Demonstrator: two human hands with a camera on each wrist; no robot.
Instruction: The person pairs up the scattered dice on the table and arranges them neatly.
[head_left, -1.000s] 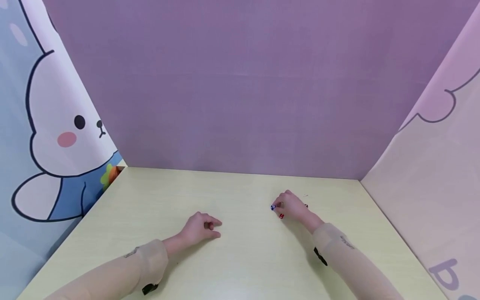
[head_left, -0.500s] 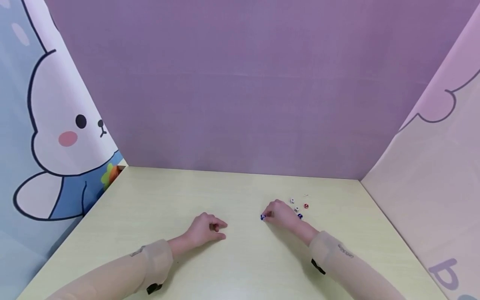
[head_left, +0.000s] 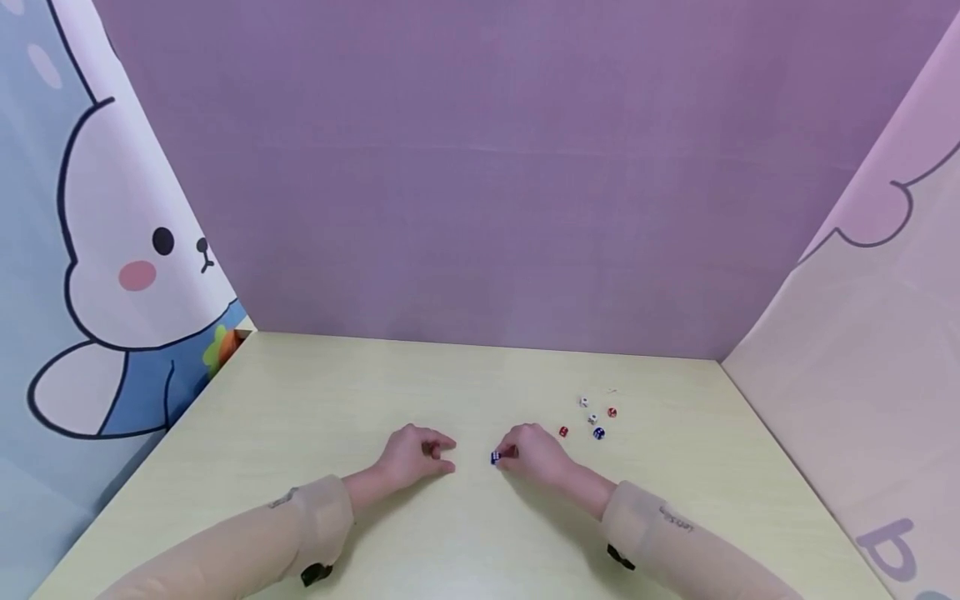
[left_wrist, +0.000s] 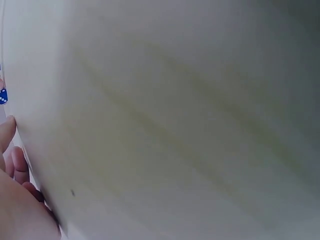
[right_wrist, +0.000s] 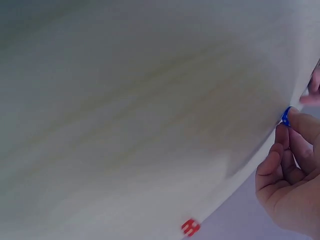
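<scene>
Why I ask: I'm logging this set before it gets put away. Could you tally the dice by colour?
Blue dice: 2, one of them pinched by the right hand
White dice: 2
Red dice: 2
Total: 6 dice in view

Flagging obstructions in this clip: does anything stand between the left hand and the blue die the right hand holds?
Nothing visible does: only tabletop shows between the left hand and the blue die pinched in the right hand.
</scene>
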